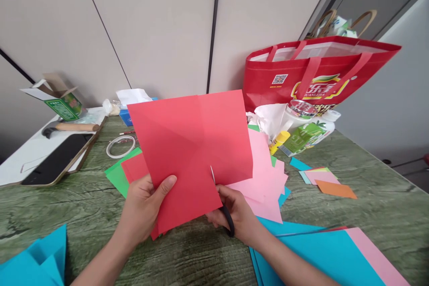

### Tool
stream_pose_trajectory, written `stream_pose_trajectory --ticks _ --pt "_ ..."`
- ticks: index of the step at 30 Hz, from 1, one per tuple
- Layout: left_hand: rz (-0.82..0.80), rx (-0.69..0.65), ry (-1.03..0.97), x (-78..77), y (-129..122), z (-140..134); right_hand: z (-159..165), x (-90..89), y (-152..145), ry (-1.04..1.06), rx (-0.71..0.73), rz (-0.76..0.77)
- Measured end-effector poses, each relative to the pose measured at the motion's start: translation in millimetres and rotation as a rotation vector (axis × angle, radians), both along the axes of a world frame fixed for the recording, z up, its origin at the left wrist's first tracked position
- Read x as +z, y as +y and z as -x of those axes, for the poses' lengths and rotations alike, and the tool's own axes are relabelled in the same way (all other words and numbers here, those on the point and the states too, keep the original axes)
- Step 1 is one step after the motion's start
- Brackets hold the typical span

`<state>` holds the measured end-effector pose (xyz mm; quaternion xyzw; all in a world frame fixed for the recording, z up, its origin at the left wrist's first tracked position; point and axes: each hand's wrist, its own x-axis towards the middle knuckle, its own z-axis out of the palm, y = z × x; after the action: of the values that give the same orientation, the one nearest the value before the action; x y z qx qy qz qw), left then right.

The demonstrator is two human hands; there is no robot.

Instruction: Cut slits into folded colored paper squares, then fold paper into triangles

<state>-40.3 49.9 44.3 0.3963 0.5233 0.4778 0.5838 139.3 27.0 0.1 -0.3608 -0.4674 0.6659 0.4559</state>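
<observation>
My left hand (pixel 144 203) grips the lower left edge of a large sheet of red paper (pixel 187 143), thumb on top. The sheet is held up and tilted above the table, with a faint crease down its middle. My right hand (pixel 234 212) is closed round the black handles of a pair of scissors (pixel 228 221). One blade shows as a thin strip in a cut that runs up from the sheet's lower edge; the other blade is hidden behind the paper. Green and red sheets (pixel 122 172) lie partly covered below my left hand.
Pink paper (pixel 264 174) and blue sheets (pixel 311 254) lie to the right, folded blue paper (pixel 36 261) at the front left. Small paper scraps (pixel 335 189), a glue stick (pixel 279 141) and a red bag (pixel 275 78) stand or lie right. A hammer (pixel 73 127), phone (pixel 56 161) and tape roll (pixel 120 146) lie left.
</observation>
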Motion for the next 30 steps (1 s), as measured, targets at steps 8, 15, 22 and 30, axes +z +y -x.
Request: stream_pose_trajectory --ticks 8,15,22,30 --pt "0.002 -0.001 -0.001 0.4 0.1 -0.4 1.4 2.4 0.0 -0.031 -0.011 0.026" --pt "-0.002 -0.008 0.014 -0.2 -1.0 -0.4 3.1 -1.5 -1.0 -0.037 -0.006 0.033" --pt "0.046 -0.074 0.018 3.3 -4.6 -3.2 -0.5 -1.2 0.3 0.014 -0.020 -0.108" --pt "0.080 -0.060 -0.045 4.7 -2.3 -5.8 -0.7 -2.4 0.9 -0.010 -0.048 -0.088"
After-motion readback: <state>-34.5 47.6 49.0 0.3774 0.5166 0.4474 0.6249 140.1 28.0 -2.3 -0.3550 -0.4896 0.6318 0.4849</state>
